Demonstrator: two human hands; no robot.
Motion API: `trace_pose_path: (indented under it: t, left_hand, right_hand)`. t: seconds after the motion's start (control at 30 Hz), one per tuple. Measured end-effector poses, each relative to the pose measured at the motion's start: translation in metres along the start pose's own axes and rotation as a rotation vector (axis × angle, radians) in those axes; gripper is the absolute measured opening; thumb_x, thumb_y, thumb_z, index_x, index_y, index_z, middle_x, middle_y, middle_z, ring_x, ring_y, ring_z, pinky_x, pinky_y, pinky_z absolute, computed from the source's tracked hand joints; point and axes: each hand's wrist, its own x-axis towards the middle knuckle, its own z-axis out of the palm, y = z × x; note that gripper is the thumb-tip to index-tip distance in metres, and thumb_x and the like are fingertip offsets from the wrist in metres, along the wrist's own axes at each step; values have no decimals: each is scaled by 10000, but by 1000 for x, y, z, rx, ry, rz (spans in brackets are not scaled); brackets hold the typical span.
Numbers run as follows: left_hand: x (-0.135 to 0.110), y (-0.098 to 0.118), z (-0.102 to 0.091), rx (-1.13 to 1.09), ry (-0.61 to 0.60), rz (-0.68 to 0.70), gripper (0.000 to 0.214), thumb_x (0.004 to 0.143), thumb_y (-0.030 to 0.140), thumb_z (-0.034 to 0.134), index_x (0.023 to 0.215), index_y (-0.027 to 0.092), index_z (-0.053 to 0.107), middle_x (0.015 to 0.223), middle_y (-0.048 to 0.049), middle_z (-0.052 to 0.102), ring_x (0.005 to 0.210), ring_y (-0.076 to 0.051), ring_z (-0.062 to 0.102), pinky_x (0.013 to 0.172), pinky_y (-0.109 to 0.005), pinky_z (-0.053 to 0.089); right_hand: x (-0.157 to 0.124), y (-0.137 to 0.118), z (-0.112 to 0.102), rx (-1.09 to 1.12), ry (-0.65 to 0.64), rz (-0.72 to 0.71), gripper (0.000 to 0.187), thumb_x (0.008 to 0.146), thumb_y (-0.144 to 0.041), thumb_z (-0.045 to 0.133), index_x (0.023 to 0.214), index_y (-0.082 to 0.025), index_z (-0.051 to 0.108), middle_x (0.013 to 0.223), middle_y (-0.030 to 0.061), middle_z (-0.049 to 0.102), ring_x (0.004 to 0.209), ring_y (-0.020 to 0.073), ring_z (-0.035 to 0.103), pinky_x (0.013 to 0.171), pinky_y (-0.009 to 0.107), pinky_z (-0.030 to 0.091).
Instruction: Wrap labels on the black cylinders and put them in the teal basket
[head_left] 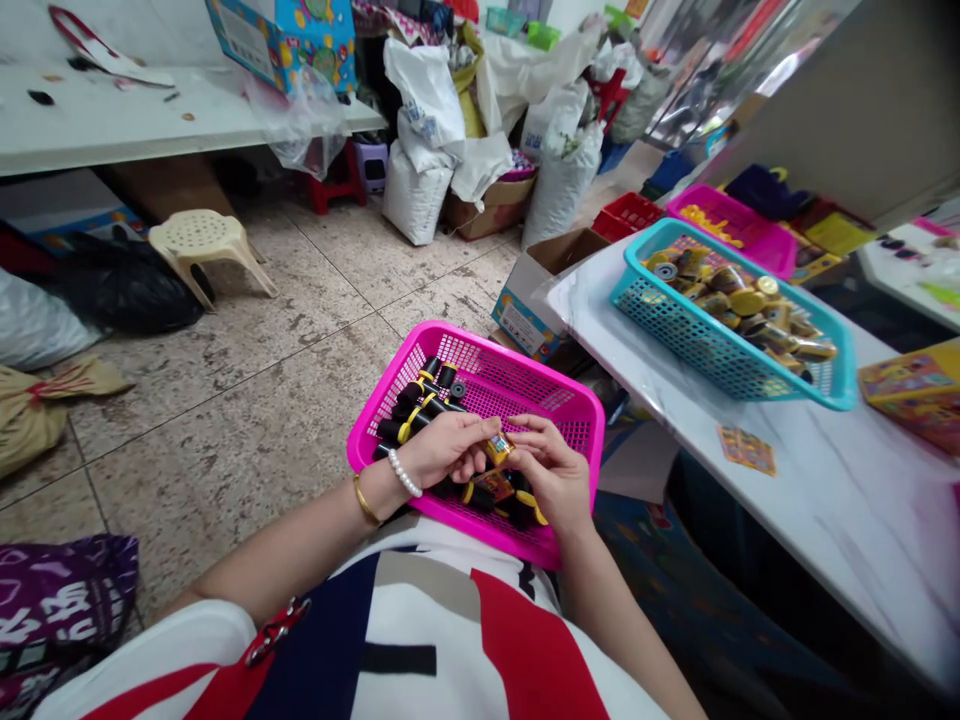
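A pink plastic basket (480,350) rests at my lap, holding several black cylinders (420,418) with yellow rings. Over it, my left hand (450,447) and my right hand (551,470) are closed together on one small cylinder with a colourful yellow wrapper (499,447). The thumb and fingers of each hand pinch it from either side. Just below the hands, another orange printed piece (495,485) lies among the black cylinders. My left wrist carries a pearl bracelet and a gold bangle.
On the marble-patterned table (810,490) at right stands a blue basket (675,320) full of yellow-wrapped cylinders, near a printed sheet (747,450). A cardboard box (529,300) sits beside the table. A cream stool (202,240) and white sacks (420,180) stand on the floor.
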Motion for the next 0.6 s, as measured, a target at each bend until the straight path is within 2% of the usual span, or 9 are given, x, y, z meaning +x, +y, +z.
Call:
trace_pose_path:
  t: [0.1,0.17,0.23,0.3,0.37,0.43,0.47,0.53,0.6]
  left_hand:
    - [-2,-2,9,7,3,18,447,758,573,628,843,141,548,493,30,572,317,-55,451,308,-138,313]
    - [-6,-2,15,0,18,39,446,764,573,623,890,156,531,540,29,589,344,-62,473,320,-143,320]
    - [-8,-2,17,-3,46,11,456,773,595,600,926,175,508,583,18,610,381,-74,499,339,-149,319]
    - [-8,-1,15,-13,53,10,449,774,589,607,921,181,488,624,15,618,421,-69,506,373,-151,324]
    - [-7,0,11,-6,18,1,434,789,560,612,956,179,489,638,20,611,431,-59,488,393,-154,317]
    - [-6,0,9,3,-11,-2,434,801,524,621,1024,174,495,645,25,604,432,-52,470,403,-156,306]
    - [-6,0,8,3,-13,1,442,801,509,630,1052,171,498,648,26,601,432,-49,463,407,-157,302]
    - [-6,0,7,-7,-3,5,452,794,485,649,1078,164,505,655,26,598,441,-48,462,414,-158,300]
    - [-6,1,8,-15,30,9,443,785,477,661,1059,156,525,651,25,593,445,-48,463,415,-158,299]
  right_hand:
    - [-7,-7,2,-172,-52,-54,383,736,-232,742,1107,-297,672,1169,66,579,957,199,634,749,316,575]
    - [-5,-9,-4,-329,-71,-96,329,764,-222,704,1087,-281,678,1093,64,626,954,197,636,736,294,566]
    - [12,-15,-24,-484,7,-162,221,800,-218,656,1014,-253,699,1007,58,668,891,182,647,725,286,556]
    - [43,-33,-59,-631,196,-257,172,827,-238,623,978,-236,704,963,53,691,829,171,650,728,292,544]
    - [78,-66,-106,-771,437,-363,181,840,-290,606,980,-229,704,971,55,702,801,172,649,738,304,530]
    - [109,-104,-154,-875,678,-432,274,844,-339,594,1061,-197,684,1026,83,698,794,183,653,765,327,516]
    - [121,-120,-175,-927,757,-427,344,837,-351,601,1127,-175,659,1065,102,691,794,187,654,785,339,505]
    - [134,-138,-206,-1032,840,-377,461,803,-351,641,1206,-129,616,1169,158,653,830,200,654,830,356,475]
    - [128,-133,-216,-1056,855,-328,480,820,-355,614,1217,-85,604,1198,202,629,896,210,647,844,348,455]
